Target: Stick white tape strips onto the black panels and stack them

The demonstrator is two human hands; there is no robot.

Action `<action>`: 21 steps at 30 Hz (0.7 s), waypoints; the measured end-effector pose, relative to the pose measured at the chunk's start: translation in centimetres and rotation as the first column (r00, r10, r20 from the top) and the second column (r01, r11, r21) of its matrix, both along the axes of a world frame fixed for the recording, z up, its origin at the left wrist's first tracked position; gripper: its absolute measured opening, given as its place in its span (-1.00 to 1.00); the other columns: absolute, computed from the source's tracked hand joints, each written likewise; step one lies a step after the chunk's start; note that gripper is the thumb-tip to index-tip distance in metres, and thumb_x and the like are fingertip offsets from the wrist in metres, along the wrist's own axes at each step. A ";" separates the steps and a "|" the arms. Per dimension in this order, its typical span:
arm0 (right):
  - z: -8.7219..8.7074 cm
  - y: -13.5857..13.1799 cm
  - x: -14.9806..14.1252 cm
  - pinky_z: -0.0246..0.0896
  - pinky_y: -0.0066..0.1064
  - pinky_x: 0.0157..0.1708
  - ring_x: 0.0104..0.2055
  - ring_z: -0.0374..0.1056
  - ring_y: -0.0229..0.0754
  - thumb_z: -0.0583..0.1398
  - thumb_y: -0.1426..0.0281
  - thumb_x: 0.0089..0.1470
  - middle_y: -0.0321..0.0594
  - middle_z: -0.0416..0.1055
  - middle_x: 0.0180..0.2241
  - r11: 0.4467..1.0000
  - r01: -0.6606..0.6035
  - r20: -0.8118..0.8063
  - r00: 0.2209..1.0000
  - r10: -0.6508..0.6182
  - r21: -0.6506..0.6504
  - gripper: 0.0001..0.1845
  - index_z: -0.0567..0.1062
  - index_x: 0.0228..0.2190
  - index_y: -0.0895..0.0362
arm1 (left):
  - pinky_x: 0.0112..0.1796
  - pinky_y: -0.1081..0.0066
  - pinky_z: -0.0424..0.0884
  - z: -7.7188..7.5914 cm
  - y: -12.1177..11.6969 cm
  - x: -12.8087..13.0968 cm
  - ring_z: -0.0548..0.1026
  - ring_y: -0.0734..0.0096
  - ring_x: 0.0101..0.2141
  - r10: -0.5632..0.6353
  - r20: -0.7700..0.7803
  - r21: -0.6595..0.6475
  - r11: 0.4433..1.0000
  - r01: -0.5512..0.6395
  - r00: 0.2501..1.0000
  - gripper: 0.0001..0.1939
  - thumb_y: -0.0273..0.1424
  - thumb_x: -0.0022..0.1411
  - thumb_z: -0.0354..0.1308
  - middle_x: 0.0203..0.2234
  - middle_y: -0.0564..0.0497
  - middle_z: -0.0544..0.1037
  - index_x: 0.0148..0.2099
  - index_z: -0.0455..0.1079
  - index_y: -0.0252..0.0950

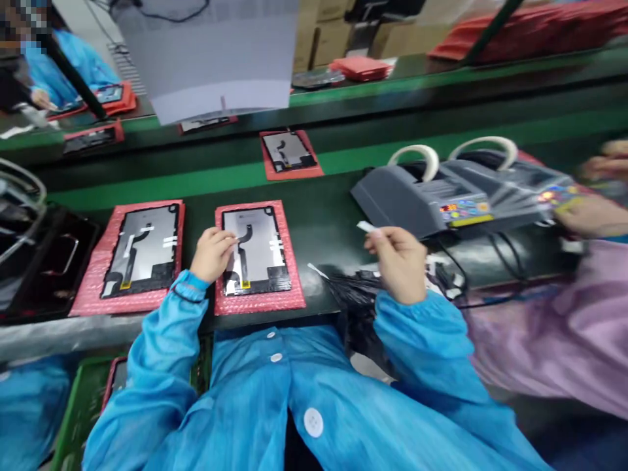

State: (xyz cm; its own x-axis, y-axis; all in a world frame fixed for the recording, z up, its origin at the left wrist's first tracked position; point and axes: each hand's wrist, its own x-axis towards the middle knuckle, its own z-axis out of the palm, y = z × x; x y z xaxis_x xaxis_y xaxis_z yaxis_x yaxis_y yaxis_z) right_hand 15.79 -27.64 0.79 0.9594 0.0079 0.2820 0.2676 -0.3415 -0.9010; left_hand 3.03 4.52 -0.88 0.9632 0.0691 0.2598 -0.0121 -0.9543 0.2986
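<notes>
My left hand (212, 254) rests with curled fingers on the left edge of a grey display panel (255, 252), which lies on a pink bubble-wrap mat (294, 288). Its fingertips press near the panel's black flex cable. My right hand (400, 261) is raised to the right of the mat, pinching a small strip of white tape (367, 227) between thumb and fingers. A second, similar panel (142, 248) lies on another pink mat to the left.
Two grey tape dispensers (422, 203) stand at the right, with a black bag (358, 288) in front of them. A person in a pink sleeve (564, 340) works at the far right. Another panel on a mat (290, 154) lies on the green belt. A dark tray (44, 261) sits at the left.
</notes>
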 end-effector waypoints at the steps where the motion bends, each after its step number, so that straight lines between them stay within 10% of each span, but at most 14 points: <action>1: -0.1 2.2 -0.3 0.09 -0.42 -0.49 -0.56 0.16 -0.30 0.13 0.18 -0.01 -0.32 0.28 -0.61 0.985 -0.171 -0.065 0.983 0.172 0.015 -0.73 0.39 -0.53 0.12 | 0.04 0.12 0.20 -0.3 0.3 1.0 0.31 0.21 -0.03 -0.045 -0.032 0.005 0.999 0.045 0.998 -0.68 -0.37 0.26 -0.09 -0.08 -0.05 0.52 -0.12 0.48 -0.23; 4: -0.5 9.0 -0.2 0.02 -0.48 -0.53 -0.60 0.10 -0.35 0.11 0.20 0.01 -0.38 0.21 -0.66 0.878 -0.478 -0.227 0.852 0.471 0.027 -0.74 0.38 -0.52 0.14 | 0.10 0.07 0.09 -1.6 1.1 3.3 0.20 0.18 0.07 -0.137 -0.124 0.010 0.990 0.139 0.983 -0.69 -0.36 0.25 -0.03 0.02 0.02 0.46 -0.03 0.46 -0.18; 9: -1.7 16.5 1.6 -0.02 -0.50 -0.53 -0.62 0.06 -0.37 0.07 0.44 0.03 -0.42 0.16 -0.69 0.767 -0.631 -0.425 0.730 0.535 -0.118 -0.82 0.37 -0.56 0.18 | 0.15 -0.04 -0.07 -3.1 1.9 4.2 0.13 0.11 0.11 -0.180 -0.162 0.005 0.983 0.183 0.970 -0.66 -0.31 0.26 0.00 0.07 0.01 0.42 0.05 0.42 -0.15; 21: -1.2 20.2 1.0 0.19 -0.46 -0.34 -0.29 0.40 -0.19 0.06 0.42 0.08 -0.12 0.52 -0.30 0.513 -0.624 -0.497 0.781 0.378 -0.590 -0.73 0.56 -0.32 0.16 | 0.14 -0.06 -0.02 -4.0 2.0 4.0 0.14 0.13 0.09 -0.191 -0.071 0.036 0.980 0.194 0.979 -0.69 -0.30 0.25 0.02 0.16 -0.03 0.27 0.01 0.44 -0.10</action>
State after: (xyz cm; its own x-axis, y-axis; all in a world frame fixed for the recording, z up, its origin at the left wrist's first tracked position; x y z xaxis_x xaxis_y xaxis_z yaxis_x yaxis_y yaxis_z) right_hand 16.83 -7.48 -0.43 0.7534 0.5841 -0.3021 0.3931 -0.7683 -0.5051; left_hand 7.01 6.52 -4.92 0.9727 -0.1289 0.1930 -0.1779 -0.9480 0.2637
